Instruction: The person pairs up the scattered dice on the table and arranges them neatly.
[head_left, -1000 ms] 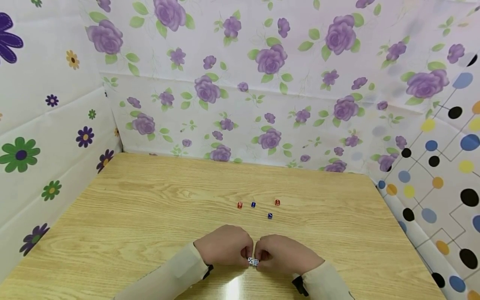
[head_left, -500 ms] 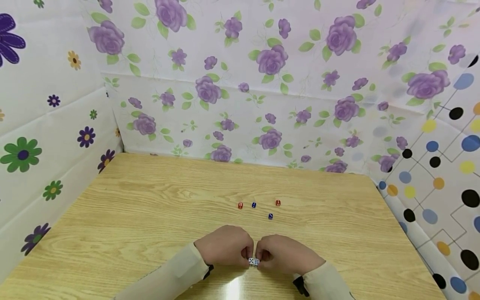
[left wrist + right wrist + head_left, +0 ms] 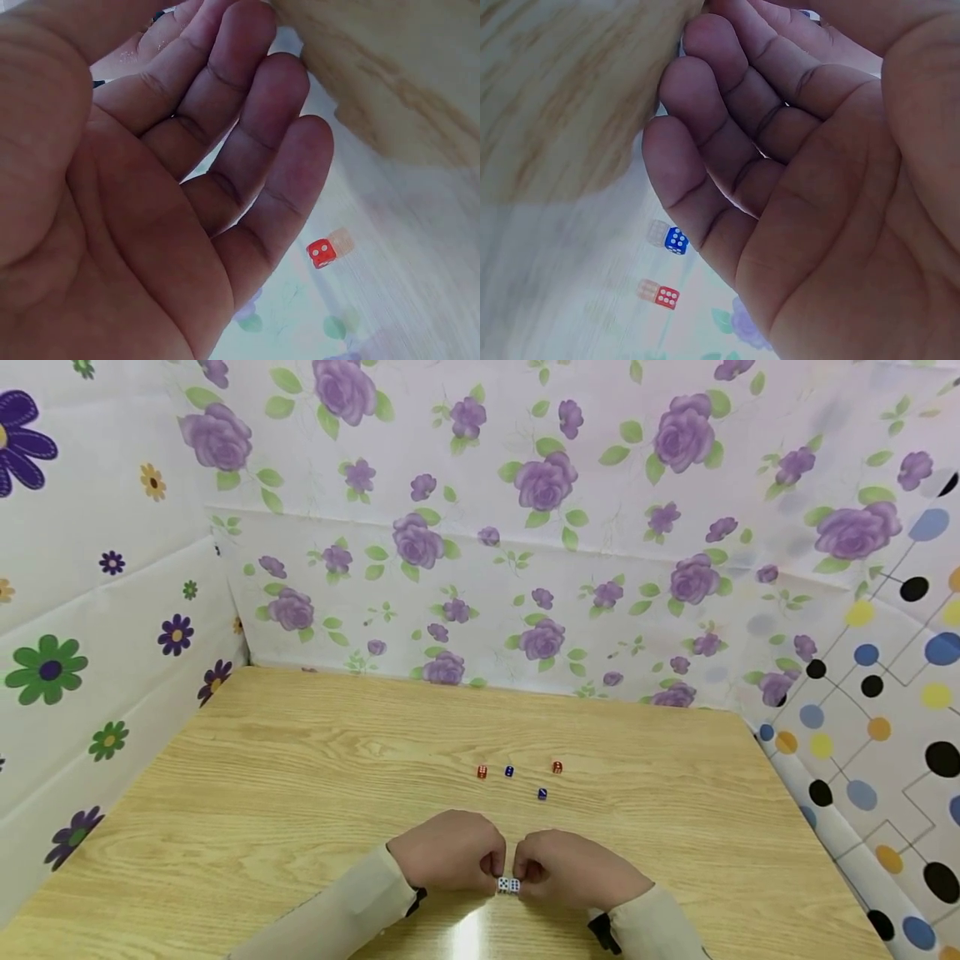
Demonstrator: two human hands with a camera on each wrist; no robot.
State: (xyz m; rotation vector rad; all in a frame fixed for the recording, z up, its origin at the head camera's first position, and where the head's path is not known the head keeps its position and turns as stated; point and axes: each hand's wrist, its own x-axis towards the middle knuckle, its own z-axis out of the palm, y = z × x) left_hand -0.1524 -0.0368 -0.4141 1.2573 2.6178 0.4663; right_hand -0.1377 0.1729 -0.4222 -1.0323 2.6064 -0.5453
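Two small white dice with dark dots meet side by side at the front of the table in the head view. My left hand (image 3: 450, 853) pinches the left white die (image 3: 503, 885) between thumb and index finger. From the other side, my right hand (image 3: 577, 868) pinches the right white die (image 3: 514, 886) in the same way. The other fingers of both hands are bent, their tips near the tabletop in the wrist views. Neither white die shows in the wrist views, where the fingers and palms fill much of the picture.
Beyond the hands lie a red die (image 3: 482, 772), a blue die (image 3: 509, 771), another blue die (image 3: 542, 794) and another red die (image 3: 557, 767). The wood-grain table (image 3: 300, 760) is bounded by patterned cloth walls (image 3: 465, 568) at the back and sides.
The gap between the two hands' fingertips has widened slightly, and the white dice sit more evenly in line. The red and blue dice have stayed in place.
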